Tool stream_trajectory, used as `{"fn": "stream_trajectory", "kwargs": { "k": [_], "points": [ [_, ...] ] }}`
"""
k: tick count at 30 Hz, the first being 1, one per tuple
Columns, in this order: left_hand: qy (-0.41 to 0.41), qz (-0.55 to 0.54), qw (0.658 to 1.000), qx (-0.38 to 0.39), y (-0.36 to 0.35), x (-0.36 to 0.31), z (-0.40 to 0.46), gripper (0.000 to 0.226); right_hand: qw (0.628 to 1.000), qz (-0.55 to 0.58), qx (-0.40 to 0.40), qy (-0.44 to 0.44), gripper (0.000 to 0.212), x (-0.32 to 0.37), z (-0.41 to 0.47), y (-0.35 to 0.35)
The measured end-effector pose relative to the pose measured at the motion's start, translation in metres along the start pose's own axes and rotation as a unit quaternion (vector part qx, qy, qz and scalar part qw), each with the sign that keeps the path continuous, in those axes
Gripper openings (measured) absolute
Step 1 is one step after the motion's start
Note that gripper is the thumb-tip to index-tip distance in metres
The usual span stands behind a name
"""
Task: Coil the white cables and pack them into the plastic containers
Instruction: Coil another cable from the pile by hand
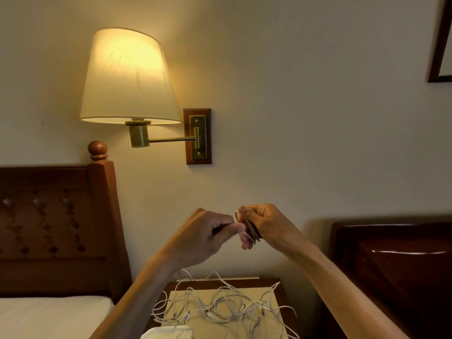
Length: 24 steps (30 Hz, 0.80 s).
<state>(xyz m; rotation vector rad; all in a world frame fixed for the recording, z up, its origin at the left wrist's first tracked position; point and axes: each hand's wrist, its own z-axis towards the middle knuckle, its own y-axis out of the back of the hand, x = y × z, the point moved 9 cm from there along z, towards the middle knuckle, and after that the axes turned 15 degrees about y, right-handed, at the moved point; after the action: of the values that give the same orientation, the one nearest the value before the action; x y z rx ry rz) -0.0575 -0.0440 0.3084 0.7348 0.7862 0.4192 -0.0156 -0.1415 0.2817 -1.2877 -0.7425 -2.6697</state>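
Observation:
Both my hands are raised in front of the wall. My right hand (265, 225) grips a small coil of white cable (247, 227), its loops standing between the fingers. My left hand (211, 234) pinches the loose end of that cable right beside the coil. Below them a tangle of several white cables (227, 307) lies spread over the nightstand (278, 283). A white plastic container (168, 332) shows partly at the bottom edge, in front of the tangle.
A lit wall lamp (129, 77) on a brass arm hangs above left. A wooden headboard (56, 223) and a white mattress (49, 316) are on the left. Dark wooden furniture (396, 265) stands on the right.

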Motion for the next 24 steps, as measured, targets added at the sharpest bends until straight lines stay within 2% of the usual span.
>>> {"fn": "stream_trajectory", "kwargs": {
  "k": [2,6,10,13,15,17,20,22,24],
  "points": [
    [0.0,0.018,1.0,-0.024,0.006,0.007,0.002,0.032,1.0,-0.025,0.009,0.009,0.037,0.004,0.003,-0.001],
    [-0.011,0.081,0.996,-0.022,0.018,0.021,0.006,0.017,0.997,-0.079,0.022,0.012,0.036,0.002,0.006,-0.002],
    [-0.036,0.184,0.981,-0.052,0.027,0.033,0.008,0.015,0.998,-0.06,0.022,-0.029,0.039,-0.009,0.008,-0.001],
    [-0.055,0.271,0.952,-0.129,0.026,0.033,0.006,0.014,0.997,-0.064,0.023,-0.047,0.041,-0.011,0.012,-0.006],
    [-0.056,0.277,0.942,-0.179,0.026,0.031,0.004,0.015,0.997,-0.025,0.022,-0.072,0.043,-0.015,0.014,-0.009],
    [-0.052,0.229,0.951,-0.201,0.024,0.031,0.002,0.017,0.993,0.062,0.027,-0.099,0.043,-0.019,0.014,-0.014],
    [-0.011,0.1,0.966,-0.238,0.027,0.037,0.001,0.018,0.975,0.184,0.041,-0.115,0.043,-0.018,0.015,-0.023],
    [0.055,-0.019,0.966,-0.254,0.03,0.05,0.001,0.018,0.965,0.235,0.046,-0.109,0.043,-0.016,0.017,-0.027],
    [0.128,-0.149,0.953,-0.229,0.026,0.065,0.004,0.018,0.959,0.261,0.043,-0.106,0.043,-0.016,0.018,-0.027]
  ]
}}
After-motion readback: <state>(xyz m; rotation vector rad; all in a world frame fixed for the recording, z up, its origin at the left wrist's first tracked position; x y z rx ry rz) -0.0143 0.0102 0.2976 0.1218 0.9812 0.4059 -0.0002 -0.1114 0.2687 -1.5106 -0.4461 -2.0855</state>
